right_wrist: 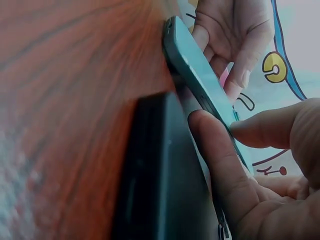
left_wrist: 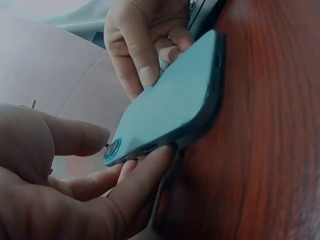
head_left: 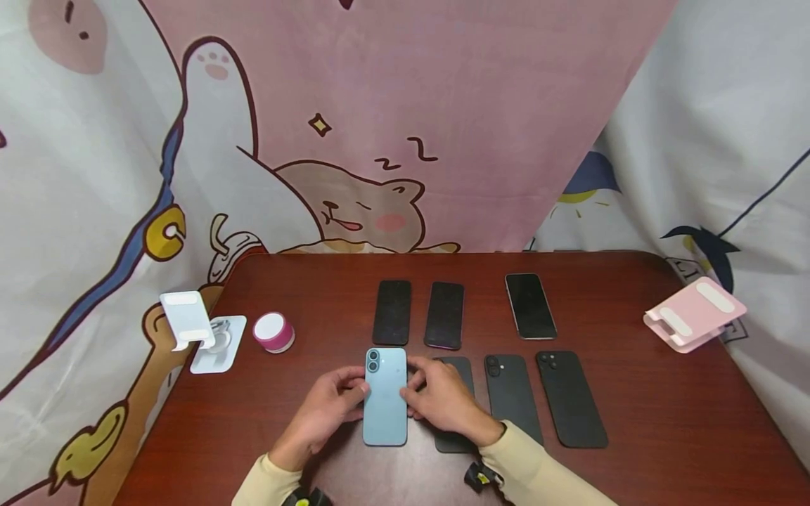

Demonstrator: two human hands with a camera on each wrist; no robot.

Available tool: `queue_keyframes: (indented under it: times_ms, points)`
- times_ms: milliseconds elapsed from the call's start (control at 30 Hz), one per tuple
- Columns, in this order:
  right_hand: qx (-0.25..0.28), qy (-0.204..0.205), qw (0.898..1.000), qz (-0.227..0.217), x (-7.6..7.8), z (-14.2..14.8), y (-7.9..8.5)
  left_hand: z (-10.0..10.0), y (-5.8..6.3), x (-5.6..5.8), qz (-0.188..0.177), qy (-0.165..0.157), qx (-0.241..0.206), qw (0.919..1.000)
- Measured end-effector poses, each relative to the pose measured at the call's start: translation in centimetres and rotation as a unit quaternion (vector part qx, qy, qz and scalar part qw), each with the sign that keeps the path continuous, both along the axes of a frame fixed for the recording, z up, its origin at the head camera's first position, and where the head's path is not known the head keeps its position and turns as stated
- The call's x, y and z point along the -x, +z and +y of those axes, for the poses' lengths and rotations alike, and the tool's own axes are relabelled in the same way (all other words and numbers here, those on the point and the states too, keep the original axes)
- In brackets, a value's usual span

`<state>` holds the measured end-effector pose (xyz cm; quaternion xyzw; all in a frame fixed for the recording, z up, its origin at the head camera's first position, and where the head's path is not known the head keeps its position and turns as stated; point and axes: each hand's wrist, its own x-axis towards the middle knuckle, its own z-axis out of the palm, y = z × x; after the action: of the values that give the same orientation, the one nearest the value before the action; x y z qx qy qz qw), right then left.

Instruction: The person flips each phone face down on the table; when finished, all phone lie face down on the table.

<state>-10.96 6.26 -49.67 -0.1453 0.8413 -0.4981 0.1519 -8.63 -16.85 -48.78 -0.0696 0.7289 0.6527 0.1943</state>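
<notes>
A light blue smartphone point(head_left: 385, 404) lies back up between my two hands at the front middle of the table, its two-lens camera at the upper left corner. My left hand point(head_left: 330, 404) holds its left edge, with fingers beneath the edge in the left wrist view. On the opposite edge, my right hand point(head_left: 443, 395) pinches the blue smartphone point(right_wrist: 202, 75) between thumb and fingers. The phone is raised slightly off the wood along one side. Under my right wrist lies a dark phone point(head_left: 452, 441), partly hidden by that hand.
Right of my hands lie two black phones, one point(head_left: 512, 393) partly under my sleeve and another point(head_left: 571, 399). Behind are three screen-up phones point(head_left: 391, 313) point(head_left: 444, 315) point(head_left: 530, 306). A white stand point(head_left: 218, 348) and pink-white round jar point(head_left: 274, 333) stand left; a pink stand point(head_left: 696, 314) right.
</notes>
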Motion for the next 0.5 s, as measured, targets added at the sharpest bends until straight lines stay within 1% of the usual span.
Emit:
queue_keyframes:
  times_ms: [167,233,300,500]
  points:
    - [-0.024,0.007,0.999,0.022,0.11,-0.03,-0.20,-0.15,0.09,0.03,0.013,-0.015,0.039,0.9991]
    - [-0.027,0.008,0.999,0.027,0.14,-0.08,-0.20,-0.16,0.13,0.04,0.022,-0.015,0.059,0.9979]
    - [-0.029,0.008,0.999,0.027,0.15,-0.13,-0.16,-0.15,0.22,0.02,0.031,-0.016,0.077,0.9964]
    - [-0.029,0.017,0.999,0.005,0.01,-0.04,0.13,0.07,0.59,-0.14,0.040,-0.028,0.120,0.9916]
